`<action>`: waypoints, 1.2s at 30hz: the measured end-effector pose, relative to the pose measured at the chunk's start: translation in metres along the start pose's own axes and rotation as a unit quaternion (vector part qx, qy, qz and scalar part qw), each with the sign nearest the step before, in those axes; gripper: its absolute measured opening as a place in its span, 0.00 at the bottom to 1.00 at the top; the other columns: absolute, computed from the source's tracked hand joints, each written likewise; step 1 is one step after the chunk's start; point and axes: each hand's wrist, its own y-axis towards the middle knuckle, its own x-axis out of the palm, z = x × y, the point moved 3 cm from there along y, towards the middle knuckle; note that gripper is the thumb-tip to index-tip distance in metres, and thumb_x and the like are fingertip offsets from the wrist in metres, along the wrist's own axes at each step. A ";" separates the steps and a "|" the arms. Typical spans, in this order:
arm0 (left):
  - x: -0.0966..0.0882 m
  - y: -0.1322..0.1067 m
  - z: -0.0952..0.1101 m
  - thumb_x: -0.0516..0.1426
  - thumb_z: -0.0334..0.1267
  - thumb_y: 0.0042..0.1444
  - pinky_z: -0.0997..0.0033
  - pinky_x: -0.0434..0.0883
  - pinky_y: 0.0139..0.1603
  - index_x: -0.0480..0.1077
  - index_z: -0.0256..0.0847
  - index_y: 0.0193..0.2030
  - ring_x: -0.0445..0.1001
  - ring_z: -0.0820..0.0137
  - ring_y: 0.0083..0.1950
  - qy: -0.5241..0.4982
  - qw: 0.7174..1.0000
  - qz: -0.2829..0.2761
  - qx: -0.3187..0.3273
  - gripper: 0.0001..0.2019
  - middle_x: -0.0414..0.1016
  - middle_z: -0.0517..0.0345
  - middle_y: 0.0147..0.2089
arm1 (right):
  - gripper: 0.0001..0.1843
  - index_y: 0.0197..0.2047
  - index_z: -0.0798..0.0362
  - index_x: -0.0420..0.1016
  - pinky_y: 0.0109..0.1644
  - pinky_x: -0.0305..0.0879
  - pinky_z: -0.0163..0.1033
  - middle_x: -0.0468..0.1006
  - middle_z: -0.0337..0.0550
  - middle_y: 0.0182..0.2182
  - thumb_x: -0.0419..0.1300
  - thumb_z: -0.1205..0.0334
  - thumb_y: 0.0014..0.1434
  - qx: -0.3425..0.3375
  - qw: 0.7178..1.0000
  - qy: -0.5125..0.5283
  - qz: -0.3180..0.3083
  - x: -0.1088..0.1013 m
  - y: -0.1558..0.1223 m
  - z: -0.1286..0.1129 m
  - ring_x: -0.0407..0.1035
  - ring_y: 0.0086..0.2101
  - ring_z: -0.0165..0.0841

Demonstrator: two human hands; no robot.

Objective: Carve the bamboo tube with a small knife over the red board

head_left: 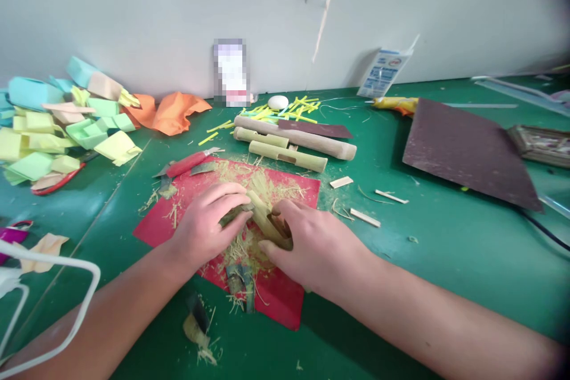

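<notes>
My right hand (312,243) is closed round a short bamboo tube (262,212) with a slot cut in its side. The tube slants over a red sheet (285,312) strewn with shavings and dust. My left hand (202,222) pinches a small dark grey-green piece, which looks like folded sandpaper (235,214), against or just beside the tube's far end; contact cannot be made out. More dark strips (240,285) lie on the sheet's near part. A red-handled tool (190,164) rests at its upper left edge.
Slotted bamboo tubes (287,156) and a thicker stick (307,140) lie behind the sheet. Folded paper pieces (40,130) crowd the left. A brown board (467,154) is at right, a phone (230,71) and carton (385,73) by the wall, a white wire frame (95,285) near left.
</notes>
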 end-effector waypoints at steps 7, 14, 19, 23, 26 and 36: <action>0.000 0.000 -0.003 0.58 0.33 0.57 0.62 0.72 0.54 0.73 0.40 0.43 0.73 0.66 0.49 0.007 1.000 0.010 -0.001 0.07 0.75 0.51 0.47 | 0.11 0.40 0.53 0.66 0.23 0.42 0.37 0.75 0.44 0.25 0.54 0.57 0.54 -0.009 0.994 -0.105 -0.040 0.000 -0.007 -0.008 0.72 0.27 0.38; -0.001 0.002 -0.006 0.57 0.32 0.59 0.60 0.71 0.56 0.72 0.42 0.44 0.73 0.66 0.52 -0.008 1.000 0.017 -0.016 0.08 0.75 0.54 0.49 | 0.10 0.40 0.52 0.66 0.26 0.49 0.39 0.78 0.46 0.33 0.55 0.58 0.54 -0.040 0.992 -0.119 0.011 0.001 -0.004 -0.005 0.74 0.31 0.41; -0.002 0.002 -0.003 0.57 0.31 0.58 0.64 0.72 0.52 0.73 0.41 0.42 0.74 0.68 0.47 0.021 1.000 0.021 -0.002 0.07 0.75 0.54 0.44 | 0.10 0.40 0.52 0.66 0.27 0.50 0.38 0.78 0.43 0.34 0.54 0.56 0.56 -0.034 0.997 -0.071 0.022 0.006 -0.002 -0.001 0.73 0.31 0.38; -0.002 0.001 -0.005 0.58 0.31 0.57 0.67 0.72 0.52 0.72 0.39 0.42 0.74 0.68 0.47 0.042 0.999 0.027 0.005 0.07 0.75 0.54 0.44 | 0.11 0.40 0.51 0.67 0.27 0.50 0.36 0.77 0.41 0.34 0.55 0.56 0.55 -0.018 0.999 -0.026 0.021 0.007 0.002 0.003 0.71 0.30 0.35; -0.002 0.001 -0.008 0.58 0.31 0.57 0.67 0.71 0.54 0.72 0.39 0.43 0.74 0.69 0.48 0.039 0.999 0.027 0.004 0.07 0.75 0.53 0.45 | 0.11 0.39 0.51 0.67 0.27 0.49 0.35 0.77 0.40 0.34 0.56 0.55 0.54 -0.019 0.999 -0.015 0.025 0.007 0.002 0.004 0.71 0.29 0.34; 0.000 0.001 -0.008 0.58 0.31 0.58 0.67 0.70 0.55 0.73 0.38 0.43 0.73 0.68 0.49 0.062 0.998 0.014 0.015 0.07 0.75 0.53 0.46 | 0.10 0.38 0.51 0.67 0.27 0.48 0.36 0.77 0.40 0.34 0.55 0.56 0.55 -0.033 0.998 -0.033 0.033 0.009 0.000 0.002 0.71 0.30 0.34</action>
